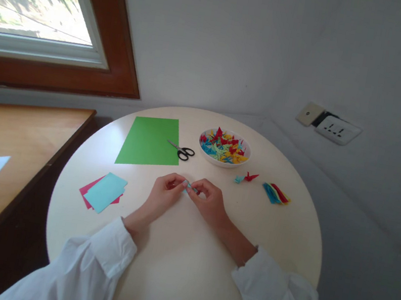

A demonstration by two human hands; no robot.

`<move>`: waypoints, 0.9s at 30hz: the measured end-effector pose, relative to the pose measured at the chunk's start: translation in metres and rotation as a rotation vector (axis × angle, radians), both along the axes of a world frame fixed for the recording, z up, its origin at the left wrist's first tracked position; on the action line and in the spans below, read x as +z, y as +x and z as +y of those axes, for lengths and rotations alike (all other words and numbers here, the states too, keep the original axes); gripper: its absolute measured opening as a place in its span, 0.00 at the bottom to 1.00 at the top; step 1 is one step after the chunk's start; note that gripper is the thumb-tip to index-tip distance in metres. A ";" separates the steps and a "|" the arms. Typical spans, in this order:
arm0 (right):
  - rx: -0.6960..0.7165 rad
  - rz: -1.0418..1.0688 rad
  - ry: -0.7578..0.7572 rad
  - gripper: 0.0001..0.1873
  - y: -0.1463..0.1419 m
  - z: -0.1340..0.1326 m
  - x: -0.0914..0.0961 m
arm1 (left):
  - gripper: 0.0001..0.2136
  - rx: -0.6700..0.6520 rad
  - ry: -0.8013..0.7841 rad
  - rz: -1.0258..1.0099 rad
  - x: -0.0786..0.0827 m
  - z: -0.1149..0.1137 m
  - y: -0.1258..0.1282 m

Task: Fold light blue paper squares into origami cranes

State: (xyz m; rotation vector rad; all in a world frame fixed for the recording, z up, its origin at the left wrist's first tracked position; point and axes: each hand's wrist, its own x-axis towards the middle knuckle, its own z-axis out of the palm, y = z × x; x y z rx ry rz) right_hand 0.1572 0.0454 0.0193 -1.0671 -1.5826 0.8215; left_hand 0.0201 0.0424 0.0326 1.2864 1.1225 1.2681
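While the white sleeves (98, 256) lie at the near edge of the round table (179, 279), the two hands meet further in, near the middle of the tabletop. The left hand (162, 196) and right hand (210, 204) are curled towards each other, fingertips closed together on a small blue paper piece (189, 186) held just above the table. Most of the piece is hidden by the fingers, so its shape cannot be told.

By the look of it, a fine fold or crease is being worked into this piece. Any further crease on something so small would call for steady fingertip pressure and a clear view of its edges.

To the left of the hands a light blue sheet (104, 192) lies on top of a pink sheet (87, 187). To the right, well apart from the hands, sit a blue folded figure (239, 179) and a red folded figure (251, 177), touching or nearly so, with a fan of coloured strips (276, 194) just beyond them.

Further back lie a green sheet (150, 140) and black-handled scissors (183, 152) at its right edge. Beside these stands a white bowl (221, 164) heaped with folded paper figures (224, 146) in red, yellow, blue and green. Behind the table are a wall socket (337, 129) and, to the left, a window (37, 0).
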 end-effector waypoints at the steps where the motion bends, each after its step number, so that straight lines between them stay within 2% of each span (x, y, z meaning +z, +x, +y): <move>1: 0.007 0.019 -0.017 0.06 0.000 0.000 -0.001 | 0.07 0.010 -0.002 0.001 0.000 0.000 0.000; 10: 0.043 0.141 -0.110 0.09 -0.001 -0.001 0.000 | 0.08 0.042 -0.015 0.011 -0.003 0.003 -0.002; 17: 0.045 0.253 -0.144 0.11 -0.001 0.001 -0.001 | 0.09 0.016 -0.024 -0.005 -0.008 0.005 -0.003; 27: 0.050 0.296 -0.175 0.12 0.000 0.001 0.000 | 0.11 0.012 -0.055 -0.012 -0.010 0.005 -0.003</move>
